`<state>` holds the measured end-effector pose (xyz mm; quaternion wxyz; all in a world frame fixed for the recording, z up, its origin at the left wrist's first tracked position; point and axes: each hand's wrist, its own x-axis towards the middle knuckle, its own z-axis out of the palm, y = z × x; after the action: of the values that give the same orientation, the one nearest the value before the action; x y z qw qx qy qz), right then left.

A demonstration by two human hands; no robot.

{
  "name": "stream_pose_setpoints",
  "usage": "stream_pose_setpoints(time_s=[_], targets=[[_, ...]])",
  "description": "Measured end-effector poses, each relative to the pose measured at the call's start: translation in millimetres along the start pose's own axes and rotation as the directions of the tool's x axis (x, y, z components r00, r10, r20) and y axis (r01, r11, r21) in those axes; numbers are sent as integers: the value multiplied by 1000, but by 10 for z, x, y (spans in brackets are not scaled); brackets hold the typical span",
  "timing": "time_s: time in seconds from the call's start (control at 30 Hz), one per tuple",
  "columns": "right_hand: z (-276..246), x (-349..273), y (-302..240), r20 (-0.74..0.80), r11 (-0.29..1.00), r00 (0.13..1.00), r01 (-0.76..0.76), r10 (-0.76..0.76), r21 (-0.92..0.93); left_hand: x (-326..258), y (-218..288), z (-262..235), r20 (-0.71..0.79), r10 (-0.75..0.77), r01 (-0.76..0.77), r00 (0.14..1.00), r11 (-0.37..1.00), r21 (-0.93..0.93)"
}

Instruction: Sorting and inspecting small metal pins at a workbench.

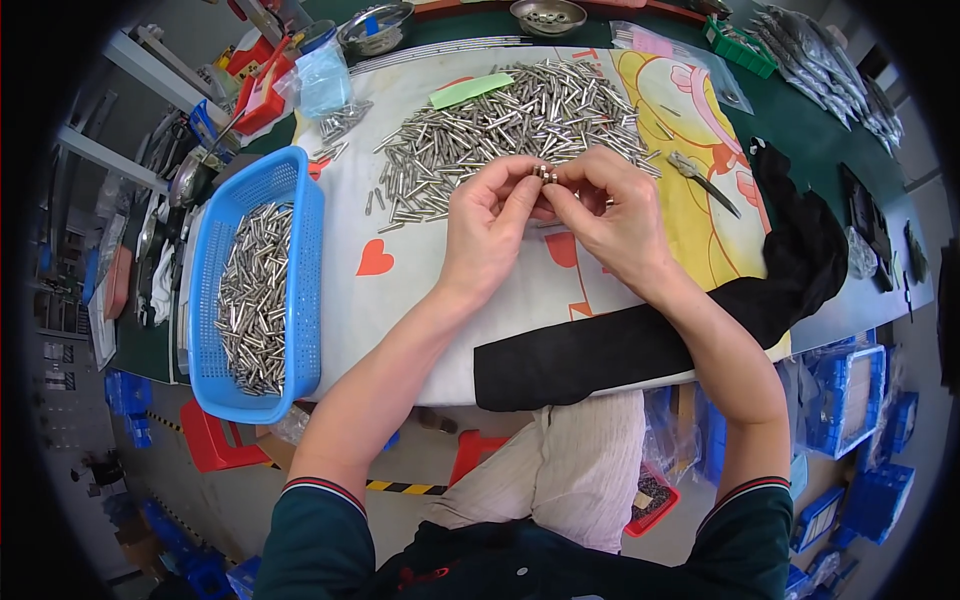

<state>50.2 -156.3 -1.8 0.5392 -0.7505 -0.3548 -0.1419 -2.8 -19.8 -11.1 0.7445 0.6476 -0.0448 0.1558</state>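
I am pinching one small metal pin [545, 174] between the fingertips of both hands: my left hand [487, 225] is grasping it from one side and my right hand [615, 215] from the other, just above the near edge of the pile of pins [500, 125].

That pile is lying loose on the cloth [420, 290] covering the bench [800, 130], too many pins to count. One blue basket [215, 300] is sitting at my left, hanging partly over the bench's near edge, and it is holding a second heap of the same pins.

One green paper slip [470, 89] is lying flat on the far left part of the pile. One clear bag [322, 80] with a blue tint is standing beyond it, and a few more clear bags [820, 60] are lying in a row at the far right. Two metal bowls [546, 16] are sitting along the far edge. One small tool [700, 180] is resting to the right of my right hand, on the yellow cartoon print. One black cloth [700, 320] is draping along the near edge under my right forearm.

Open room is lying on the bare cloth between the basket and my left wrist, with one red heart print there.
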Motion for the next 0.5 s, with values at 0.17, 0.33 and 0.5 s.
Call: stream_pose_setpoints(time_s=[0.17, 0.33, 0.5], targets=[[-1, 2, 6, -9, 999, 999, -35, 35, 1, 4, 12, 1, 7, 5, -6, 1000, 1000, 18], [-20, 16, 49, 30, 991, 991, -130, 132, -41, 5, 22, -45, 76, -285, 293, 956, 945, -148], [-69, 59, -34, 145, 942, 934, -309, 326, -131, 24, 57, -90, 149, -464, 486, 873, 808, -332]])
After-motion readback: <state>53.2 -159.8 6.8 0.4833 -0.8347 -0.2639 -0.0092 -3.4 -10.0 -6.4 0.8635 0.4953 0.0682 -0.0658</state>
